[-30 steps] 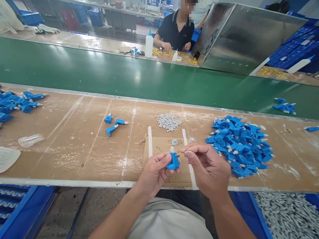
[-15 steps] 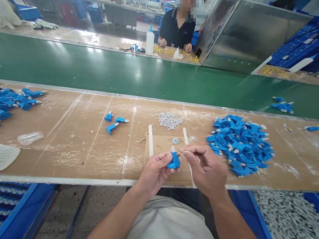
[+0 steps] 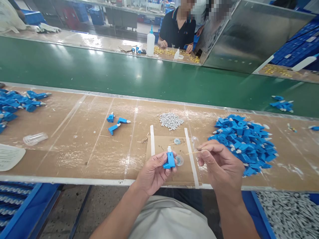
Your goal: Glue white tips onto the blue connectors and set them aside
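Note:
My left hand point(image 3: 155, 171) holds a blue plastic part point(image 3: 170, 160) with a white tip pointing up. Between the thumb and fingers of my right hand point(image 3: 220, 162) is a thin wooden toothpick point(image 3: 191, 153), pointing left, apart from the blue part. A small round clear dish point(image 3: 179, 160) lies just right of the blue part. Farther back on the cardboard are a bluish blob point(image 3: 176, 141) and another thin stick beside it. Small grey pieces point(image 3: 170, 120) form a pile beyond the cardboard.
A large heap of blue parts point(image 3: 244, 139) lies to the right, another point(image 3: 15, 101) at the far left. Three blue parts point(image 3: 114, 128) lie left of centre. A clear cup point(image 3: 35, 138) is on its side. Across the green belt point(image 3: 124, 74) sits a person point(image 3: 176, 30) by a white bottle point(image 3: 150, 43).
My right hand has drawn the toothpick away from the blue part, to the right. My left hand has turned the blue part so its broad face shows.

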